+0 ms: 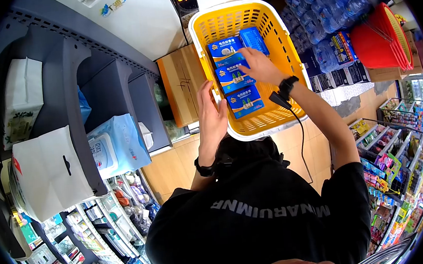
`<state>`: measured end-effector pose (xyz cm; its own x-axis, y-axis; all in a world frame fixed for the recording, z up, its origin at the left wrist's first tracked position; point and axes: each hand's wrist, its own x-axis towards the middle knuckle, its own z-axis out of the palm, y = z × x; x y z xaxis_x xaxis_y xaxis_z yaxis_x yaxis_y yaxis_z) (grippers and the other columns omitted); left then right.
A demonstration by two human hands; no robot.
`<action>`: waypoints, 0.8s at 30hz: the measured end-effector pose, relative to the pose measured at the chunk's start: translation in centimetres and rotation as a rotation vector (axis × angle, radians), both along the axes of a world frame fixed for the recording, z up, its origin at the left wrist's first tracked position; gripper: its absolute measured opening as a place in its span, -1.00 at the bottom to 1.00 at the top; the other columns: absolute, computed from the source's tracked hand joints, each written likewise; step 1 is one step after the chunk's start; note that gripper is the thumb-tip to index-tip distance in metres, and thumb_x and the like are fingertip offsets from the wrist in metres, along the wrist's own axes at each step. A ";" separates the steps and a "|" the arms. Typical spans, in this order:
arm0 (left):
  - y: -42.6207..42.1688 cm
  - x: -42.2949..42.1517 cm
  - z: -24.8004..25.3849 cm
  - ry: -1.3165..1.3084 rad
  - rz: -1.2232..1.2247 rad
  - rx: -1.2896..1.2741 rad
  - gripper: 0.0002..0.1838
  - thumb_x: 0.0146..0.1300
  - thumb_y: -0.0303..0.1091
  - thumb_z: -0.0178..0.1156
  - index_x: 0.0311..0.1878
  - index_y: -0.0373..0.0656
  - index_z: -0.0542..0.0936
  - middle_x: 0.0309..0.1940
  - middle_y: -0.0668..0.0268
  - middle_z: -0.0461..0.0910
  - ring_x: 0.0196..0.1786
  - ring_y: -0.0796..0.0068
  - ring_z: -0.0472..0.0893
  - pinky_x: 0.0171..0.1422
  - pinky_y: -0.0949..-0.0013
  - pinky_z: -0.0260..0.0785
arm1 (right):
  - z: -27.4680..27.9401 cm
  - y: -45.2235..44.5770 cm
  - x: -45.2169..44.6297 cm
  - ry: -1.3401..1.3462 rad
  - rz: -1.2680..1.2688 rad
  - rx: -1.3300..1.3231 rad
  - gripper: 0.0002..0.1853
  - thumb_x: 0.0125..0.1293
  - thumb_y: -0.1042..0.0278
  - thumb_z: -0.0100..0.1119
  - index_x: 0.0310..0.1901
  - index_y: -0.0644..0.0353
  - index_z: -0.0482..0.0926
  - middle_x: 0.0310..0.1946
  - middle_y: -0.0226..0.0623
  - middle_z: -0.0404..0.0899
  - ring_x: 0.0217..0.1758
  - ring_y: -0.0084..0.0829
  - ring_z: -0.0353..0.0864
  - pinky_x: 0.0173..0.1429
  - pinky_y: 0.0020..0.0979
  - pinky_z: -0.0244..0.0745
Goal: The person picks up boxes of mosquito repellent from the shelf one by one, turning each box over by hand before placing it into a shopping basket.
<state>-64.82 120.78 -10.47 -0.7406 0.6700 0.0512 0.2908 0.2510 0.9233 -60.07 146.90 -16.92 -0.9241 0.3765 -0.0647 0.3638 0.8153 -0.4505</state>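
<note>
A yellow shopping basket (287, 51) with a white rim stands in front of me. Inside it, along its left side, three blue mosquito-repellent liquid boxes lie in a row: a far box (222, 47), a middle box (234, 78) and a near box (245, 102). Another blue box (254, 40) leans at the right of the far one. My left hand (210, 117) grips the basket's left rim, thumb inside and fingers outside. My right hand (263, 67) reaches in over the far and middle boxes, thumb and fingers apart; whether they touch a box is hard to tell.
A cardboard carton (184, 87) stands left of the basket. Grey shelving (79, 58) with white and blue bags (118, 144) rises at left. Bottled-water packs (328, 8) and red baskets (380, 39) are at right. A black cable (303, 144) hangs from my right wrist.
</note>
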 end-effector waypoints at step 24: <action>0.0 -0.1 0.5 0.019 -0.016 -0.032 -0.38 0.40 -0.59 0.14 0.47 -0.22 0.18 0.42 0.04 0.22 0.38 0.02 0.43 0.44 0.20 0.41 | 4.1 1.6 3.9 -0.258 0.184 0.000 -0.25 0.05 0.04 0.46 0.20 0.35 0.47 -0.02 0.14 0.66 0.05 0.08 0.69 0.15 -0.09 0.59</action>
<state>-64.93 120.75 -9.98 -0.7289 0.6832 0.0438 0.3127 0.2754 0.9091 -56.19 148.46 -12.79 -0.9296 0.2049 -0.3064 0.3130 0.8778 -0.3626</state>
